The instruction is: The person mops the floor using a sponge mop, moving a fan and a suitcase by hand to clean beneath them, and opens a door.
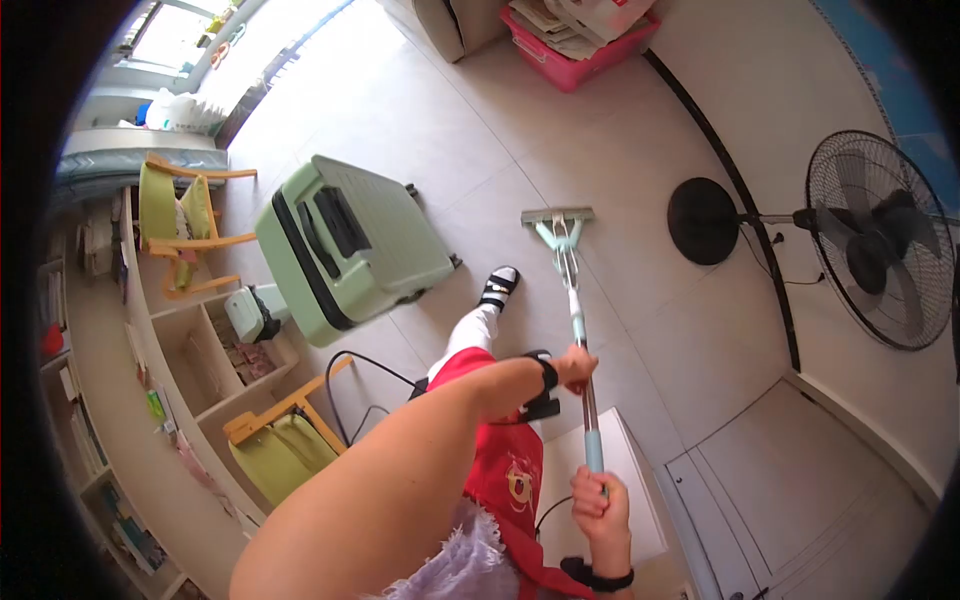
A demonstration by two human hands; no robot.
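Observation:
A sponge mop (571, 290) with a pale teal head and a metal pole stretches away from me, its flat head (557, 215) down on the tiled floor. My left hand (577, 368) is closed around the middle of the pole. Lower down, my right hand (602, 502) wraps the pale blue grip at the near end. Both wrists wear black bands. My foot in a black sandal (499, 287) stands left of the pole. The mop head rests between a green suitcase (375, 245) and the round base of a standing fan (703, 221).
Along the left are shelves (190, 365), a green chair (165, 205) and another green chair (287, 450). A pink basket (590, 65) of papers stands at the far wall. The fan's wire cage (880, 240) leans over the right side, with a cable nearby.

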